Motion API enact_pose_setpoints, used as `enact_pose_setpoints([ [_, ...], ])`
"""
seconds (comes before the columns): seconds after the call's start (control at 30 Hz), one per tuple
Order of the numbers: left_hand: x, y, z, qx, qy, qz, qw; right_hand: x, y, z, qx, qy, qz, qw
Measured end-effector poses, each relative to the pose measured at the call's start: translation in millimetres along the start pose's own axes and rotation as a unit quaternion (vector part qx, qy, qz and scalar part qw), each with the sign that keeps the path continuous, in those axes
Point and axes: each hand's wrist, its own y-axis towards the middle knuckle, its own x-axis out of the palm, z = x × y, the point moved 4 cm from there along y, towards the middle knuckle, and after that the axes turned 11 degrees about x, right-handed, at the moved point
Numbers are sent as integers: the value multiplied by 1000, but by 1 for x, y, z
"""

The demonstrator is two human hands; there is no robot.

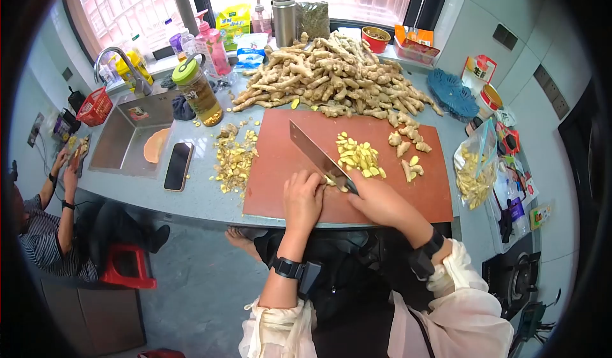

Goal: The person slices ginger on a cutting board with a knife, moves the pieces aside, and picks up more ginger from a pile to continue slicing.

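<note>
A reddish-brown cutting board (274,147) lies on the grey counter. My right hand (382,200) is wrapped round the handle of a broad cleaver (315,151), whose blade points up and left over the board. Beside the blade, my left hand (303,195) has its fingers bent together on a piece of ginger (329,181), mostly hidden by fingers and blade. Pale yellow ginger slices (360,155) lie right of the cleaver. A few whole ginger pieces (411,168) rest farther right. Behind them rises a large heap of ginger (331,77).
Ginger scraps (233,160), a phone (178,166) and a lidded jar (199,96) stand left of the board, near the sink (137,138). A bag of slices (473,176) and blue dish (452,93) are right. Another person (54,224) sits far left.
</note>
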Motion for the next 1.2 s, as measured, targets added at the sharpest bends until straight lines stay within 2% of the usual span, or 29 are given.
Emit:
enact_pose_setpoints([
  [0.17, 6, -3, -3, -2, -3, -5, 1000, -18, -43, 11, 26, 45, -22, 998],
  [0.23, 4, -2, -2, -4, -13, -1, 1000, -24, -49, 17, 148, 126, -119, 974],
  [0.27, 4, -2, -2, -3, -14, -3, 1000, -21, -48, 27, 150, 128, -118, 973],
  [0.33, 4, -2, -2, -3, -11, 2, 1000, -20, -37, 40, 23, 108, -9, 994],
  [0.37, 3, -2, -2, -3, -10, 2, 1000, -22, -35, 41, 6, 90, 36, 995],
  [0.4, 2, -1, -1, -2, -12, -1, 1000, -23, -34, 42, 5, 90, 36, 995],
  [0.47, 0, 0, 0, -1, -13, -1, 1000, -34, -35, 39, 115, 187, -11, 975],
  [0.6, 4, -1, -2, -19, -48, -7, 999, -42, -42, 34, 128, 223, -38, 966],
  [0.67, 5, -2, -3, -27, -70, -4, 997, -42, -43, 35, 24, 148, 13, 989],
  [0.77, 4, -2, -2, -24, -74, 5, 997, -34, -45, 33, -4, 95, 13, 995],
  [0.87, 4, -2, -2, -24, -66, 5, 998, -33, -47, 24, 16, 74, -20, 997],
  [0.97, 4, -2, -1, -19, -72, 16, 997, -31, -47, 23, -17, 48, -1, 999],
  [1.2, 2, 0, 0, -19, -80, 25, 996, -31, -45, 21, -20, 1, 0, 1000],
])
